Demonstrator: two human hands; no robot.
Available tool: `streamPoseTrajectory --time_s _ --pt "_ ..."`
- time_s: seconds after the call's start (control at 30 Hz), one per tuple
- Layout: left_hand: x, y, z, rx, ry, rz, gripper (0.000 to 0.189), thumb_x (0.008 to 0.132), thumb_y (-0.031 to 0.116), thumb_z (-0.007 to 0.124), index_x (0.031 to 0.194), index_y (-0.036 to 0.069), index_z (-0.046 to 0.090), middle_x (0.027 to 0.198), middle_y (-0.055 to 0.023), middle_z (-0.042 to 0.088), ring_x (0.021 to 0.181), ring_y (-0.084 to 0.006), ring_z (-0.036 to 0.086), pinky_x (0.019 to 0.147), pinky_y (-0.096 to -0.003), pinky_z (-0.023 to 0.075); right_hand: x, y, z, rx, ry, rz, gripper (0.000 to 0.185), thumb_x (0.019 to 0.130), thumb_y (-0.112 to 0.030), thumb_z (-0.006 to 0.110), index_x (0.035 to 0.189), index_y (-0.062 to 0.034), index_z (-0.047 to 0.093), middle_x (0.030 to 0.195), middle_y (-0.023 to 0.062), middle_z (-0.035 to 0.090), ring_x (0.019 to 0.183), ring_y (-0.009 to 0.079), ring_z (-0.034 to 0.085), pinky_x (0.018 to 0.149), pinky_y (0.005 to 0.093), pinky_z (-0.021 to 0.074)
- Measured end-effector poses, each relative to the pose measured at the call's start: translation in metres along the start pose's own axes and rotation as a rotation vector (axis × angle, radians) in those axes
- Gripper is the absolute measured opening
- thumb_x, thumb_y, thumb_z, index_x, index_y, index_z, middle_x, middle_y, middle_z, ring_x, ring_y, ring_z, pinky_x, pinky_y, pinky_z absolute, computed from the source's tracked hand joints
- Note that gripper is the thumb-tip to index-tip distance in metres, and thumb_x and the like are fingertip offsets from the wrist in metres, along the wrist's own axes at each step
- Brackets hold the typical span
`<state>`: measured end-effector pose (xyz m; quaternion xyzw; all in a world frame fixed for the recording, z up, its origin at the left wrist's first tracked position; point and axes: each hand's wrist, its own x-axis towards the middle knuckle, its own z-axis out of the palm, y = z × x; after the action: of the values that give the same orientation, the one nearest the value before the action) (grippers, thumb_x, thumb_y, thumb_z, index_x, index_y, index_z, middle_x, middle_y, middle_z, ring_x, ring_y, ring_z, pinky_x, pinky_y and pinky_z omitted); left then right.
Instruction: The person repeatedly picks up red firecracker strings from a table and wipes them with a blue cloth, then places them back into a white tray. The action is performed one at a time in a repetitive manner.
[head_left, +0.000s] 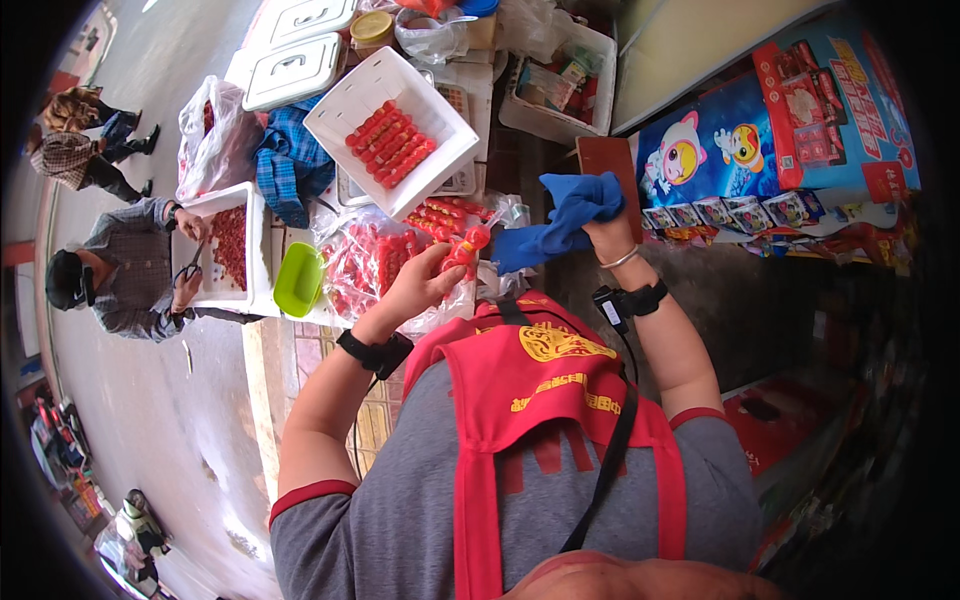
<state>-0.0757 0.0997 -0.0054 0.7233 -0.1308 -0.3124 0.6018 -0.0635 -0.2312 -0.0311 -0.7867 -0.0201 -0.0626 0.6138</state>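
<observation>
My left hand (427, 279) grips a red-wrapped roll (466, 251) with yellow print, between thumb and fingers. Under and around it lie more red-wrapped rolls (375, 259) in a clear plastic bag at the table's near edge. A crumpled blue cloth (570, 214) hangs from my right hand (611, 236), to the right of the bag. Beyond my hands a white box (442, 105) stands tilted, with several red rolls (390, 144) in rows on its bottom. More rolls (442, 217) lie just below the box.
A green plastic tub (298, 279) stands left of the bag. At the left, a person (135, 255) holds scissors (191, 270) over a white tray (251, 247) of dark red pieces. Lidded containers (296, 71) stand at the back. Right are a foam box (555, 131) and packaged goods (735, 214).
</observation>
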Motion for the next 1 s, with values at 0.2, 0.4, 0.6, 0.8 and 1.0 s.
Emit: streamPoseTrajectory --time_s 0.2,0.4,0.6,0.8,1.0 --pt "-0.001 0.001 0.007 -0.053 -0.004 0.02 0.034 0.089 0.022 0.062 0.115 0.002 0.054 0.076 -0.0027 0.057 0.063 -0.0074 0.053 0.055 -0.0238 0.0437 -0.012 -0.027 0.017 0.469 -0.165 0.165 0.035 0.081 -0.014 0.071 0.112 -0.0046 0.058 0.104 0.0027 0.064 0.094 0.0114 0.059 0.085 0.0274 0.0483" --pt "-0.003 0.01 0.012 0.195 0.094 0.158 0.036 0.083 0.022 0.069 0.111 0.003 0.056 0.081 -0.0105 0.062 0.071 -0.016 0.061 0.063 -0.0295 0.0493 -0.006 -0.054 0.032 0.176 -0.257 0.107 0.016 0.077 -0.008 0.066 0.092 -0.002 0.064 0.089 0.0068 0.067 0.083 0.0148 0.064 0.076 0.0269 0.0498" --pt "-0.004 0.019 0.018 0.431 0.149 0.267 0.035 0.078 0.02 0.072 0.108 0.006 0.058 0.087 -0.0158 0.064 0.077 -0.031 0.065 0.067 -0.0345 0.0514 -0.01 -0.057 0.042 -0.005 -0.242 -0.07 0.013 0.077 -0.007 0.064 0.09 -0.003 0.064 0.094 0.0075 0.066 0.087 0.0156 0.063 0.078 0.0288 0.0483" --pt "-0.005 0.021 0.02 0.421 0.182 0.31 0.035 0.077 0.017 0.072 0.107 0.006 0.059 0.09 -0.016 0.063 0.08 -0.0321 0.064 0.068 -0.0352 0.0514 -0.012 -0.07 0.045 0.491 -0.265 0.272 0.011 0.084 -0.007 0.06 0.094 -0.0029 0.062 0.094 0.0064 0.065 0.089 0.0161 0.061 0.08 0.0302 0.0487" --pt "0.001 0.01 0.019 0.323 0.153 0.276 0.035 0.078 0.014 0.072 0.109 0.004 0.057 0.093 -0.0164 0.063 0.082 -0.0304 0.064 0.071 -0.0338 0.051 -0.015 -0.06 0.043 0.957 -0.044 0.534 0.016 0.083 -0.004 0.059 0.099 -0.003 0.059 0.095 0.0065 0.063 0.089 0.0168 0.062 0.081 0.0296 0.0503"
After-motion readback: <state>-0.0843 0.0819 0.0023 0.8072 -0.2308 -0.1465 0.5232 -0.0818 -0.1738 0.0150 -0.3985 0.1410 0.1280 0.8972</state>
